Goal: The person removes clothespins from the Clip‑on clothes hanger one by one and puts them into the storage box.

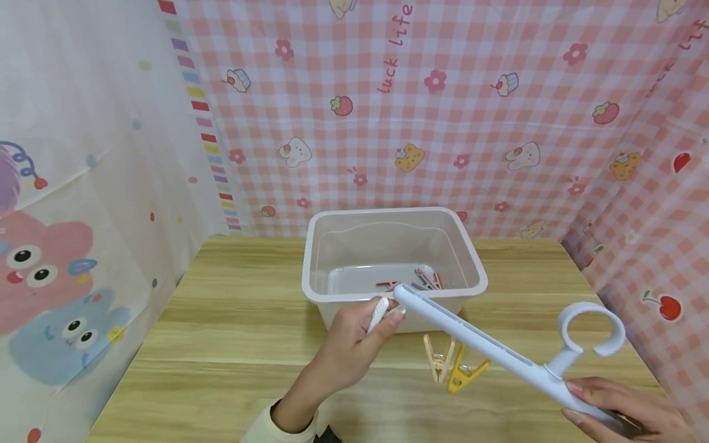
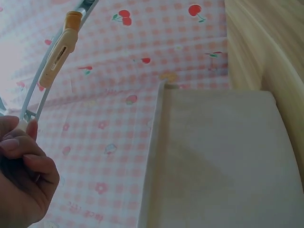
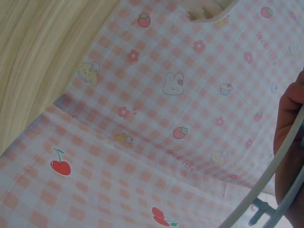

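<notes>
A pale blue-white clip hanger (image 1: 471, 335), a long slotted bar with a round open hook (image 1: 591, 329), slants in front of the bin. My right hand (image 1: 631, 409) grips its lower right end. At the upper left end, my left hand (image 1: 351, 347) pinches a white clothespin (image 1: 378, 315) between thumb and fingers; whether it is attached to the bar is hidden. From the bar's underside hang a beige clothespin (image 1: 439, 360) and a yellow clothespin (image 1: 465, 372). In the left wrist view the beige clothespin (image 2: 59, 57) hangs beyond the left hand (image 2: 28, 175).
Behind the hanger stands a pale rectangular bin (image 1: 393, 299) on the wood-grain table (image 1: 232, 344). Several red, pink and grey clothespins (image 1: 426, 280) lie on its floor. Printed cloths (image 1: 354, 123) enclose the back and both sides.
</notes>
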{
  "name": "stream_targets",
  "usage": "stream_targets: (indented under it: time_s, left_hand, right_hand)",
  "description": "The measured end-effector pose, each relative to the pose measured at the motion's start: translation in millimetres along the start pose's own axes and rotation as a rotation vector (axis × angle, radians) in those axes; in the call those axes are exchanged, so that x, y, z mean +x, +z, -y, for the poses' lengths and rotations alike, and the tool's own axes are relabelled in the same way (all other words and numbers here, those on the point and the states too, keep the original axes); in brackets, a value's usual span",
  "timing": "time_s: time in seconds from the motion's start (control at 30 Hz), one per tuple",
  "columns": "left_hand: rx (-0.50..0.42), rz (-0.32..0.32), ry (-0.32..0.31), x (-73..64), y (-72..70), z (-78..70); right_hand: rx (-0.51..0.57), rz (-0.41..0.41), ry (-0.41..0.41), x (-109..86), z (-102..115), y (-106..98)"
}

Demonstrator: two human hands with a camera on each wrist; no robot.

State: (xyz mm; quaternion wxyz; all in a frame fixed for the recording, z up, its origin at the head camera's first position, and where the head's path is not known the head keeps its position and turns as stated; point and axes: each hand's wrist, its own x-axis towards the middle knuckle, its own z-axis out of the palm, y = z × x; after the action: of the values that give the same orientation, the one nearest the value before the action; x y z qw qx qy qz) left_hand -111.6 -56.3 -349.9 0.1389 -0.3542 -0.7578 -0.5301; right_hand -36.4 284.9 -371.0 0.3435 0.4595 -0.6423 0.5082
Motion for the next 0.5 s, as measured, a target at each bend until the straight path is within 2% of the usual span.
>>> stream_targets:
  time_s: [0.13,0.27,0.37,0.5]
  left_hand:
    - [0.225,-0.051,0.099,-1.9,0.4,2.6]
    - [0.454,-0.108,0.213,-4.4,1.4,5.1]
    - [0.538,-0.145,0.259,-5.2,2.3,4.6]
    - [0.574,-0.172,0.272,-5.2,3.2,4.0]
  right_hand:
    - [-0.028,0.009,0.031,0.3,3.1,0.1]
    - [-0.001,0.013,0.05,-1.3,4.3,0.1]
    - [0.016,0.021,0.076,-4.1,4.0,-0.6]
    - [0.045,0.008,0.09,-5.8,4.6,0.4]
